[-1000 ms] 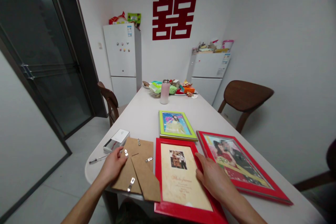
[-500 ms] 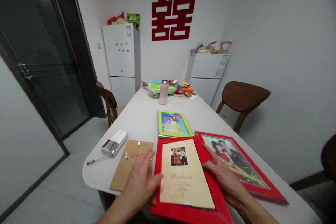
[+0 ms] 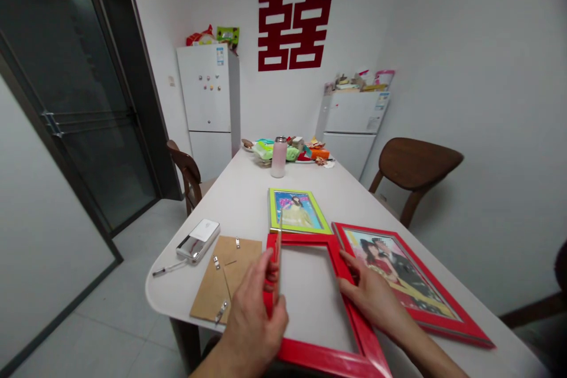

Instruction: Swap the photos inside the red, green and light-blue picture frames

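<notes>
My right hand [image 3: 374, 295] grips the right side of a red picture frame [image 3: 325, 354], thumb on top of the border. The frame's opening shows the white tabletop through it. My left hand [image 3: 254, 310] is closed on a thin cream insert sheet [image 3: 279, 233], seen nearly edge-on at the frame's left border. Whether those fingers also touch the frame is hidden. Left of this hand lies a brown backing board [image 3: 208, 283] with metal clips. A red-framed couple photo [image 3: 390, 271] lies to the right, and a green-framed portrait [image 3: 296, 211] lies beyond the red frame.
A power bank [image 3: 198, 240] with a short cable is near the table's left edge. Farther back stand a pink bottle [image 3: 279, 157] and a pile of snack packets [image 3: 264, 152]. Chairs flank the table [image 3: 239, 201], one at left [image 3: 186, 171], another at right [image 3: 416, 162].
The cream insert sheet has left the red frame's opening and is now edge-on in my left hand. My left hand moved right, uncovering more of the backing board.
</notes>
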`<action>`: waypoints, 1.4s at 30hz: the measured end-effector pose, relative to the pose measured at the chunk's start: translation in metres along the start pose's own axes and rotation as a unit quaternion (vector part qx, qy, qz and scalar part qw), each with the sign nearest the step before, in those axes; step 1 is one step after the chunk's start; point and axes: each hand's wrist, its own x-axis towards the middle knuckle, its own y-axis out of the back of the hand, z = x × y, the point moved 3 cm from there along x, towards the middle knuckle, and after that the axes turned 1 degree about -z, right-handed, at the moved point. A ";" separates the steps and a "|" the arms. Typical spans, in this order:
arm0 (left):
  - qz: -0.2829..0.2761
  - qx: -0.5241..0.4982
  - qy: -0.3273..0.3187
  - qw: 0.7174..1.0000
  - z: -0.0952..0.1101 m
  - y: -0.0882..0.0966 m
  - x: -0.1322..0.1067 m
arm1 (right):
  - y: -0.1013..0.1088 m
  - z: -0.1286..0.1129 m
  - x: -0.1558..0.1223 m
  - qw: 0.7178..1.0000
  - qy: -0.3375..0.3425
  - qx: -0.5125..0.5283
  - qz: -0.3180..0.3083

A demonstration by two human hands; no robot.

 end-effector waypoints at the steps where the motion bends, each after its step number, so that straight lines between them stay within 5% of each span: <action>1: 0.020 -0.005 0.043 0.999 -0.006 0.010 -0.001 | -0.002 0.003 0.001 0.999 0.014 -0.048 0.002; 5: 0.045 -0.039 0.156 0.986 -0.038 0.036 -0.010 | -0.012 0.008 0.003 0.986 0.063 -0.157 0.000; 10: 0.007 -0.073 0.206 0.976 -0.070 0.038 -0.026 | -0.022 0.011 0.004 0.974 0.082 -0.210 -0.008; 17: -0.042 0.082 0.145 0.985 -0.077 0.038 -0.029 | -0.027 0.011 0.005 0.969 0.087 -0.232 0.000; 25: -0.088 0.250 0.119 0.957 -0.082 0.037 -0.029 | -0.033 0.013 0.006 0.963 0.102 -0.251 -0.004; 28: -0.089 0.284 0.108 0.949 -0.081 0.039 -0.027 | -0.029 0.004 0.004 0.961 0.128 -0.239 0.046; 31: -0.071 0.297 0.077 0.949 -0.076 0.038 -0.025 | -0.029 -0.012 -0.002 0.977 0.139 -0.148 0.064; 35: -0.084 0.253 0.004 0.964 -0.059 0.025 -0.027 | -0.054 -0.031 -0.008 0.987 0.034 0.141 -0.073; 38: -0.156 0.214 -0.036 0.964 -0.048 0.007 -0.032 | -0.075 -0.047 -0.012 0.913 -0.048 0.369 -0.166; 42: -0.171 0.206 -0.053 0.962 -0.046 -0.006 -0.033 | -0.076 -0.076 -0.018 0.811 -0.042 0.538 -0.225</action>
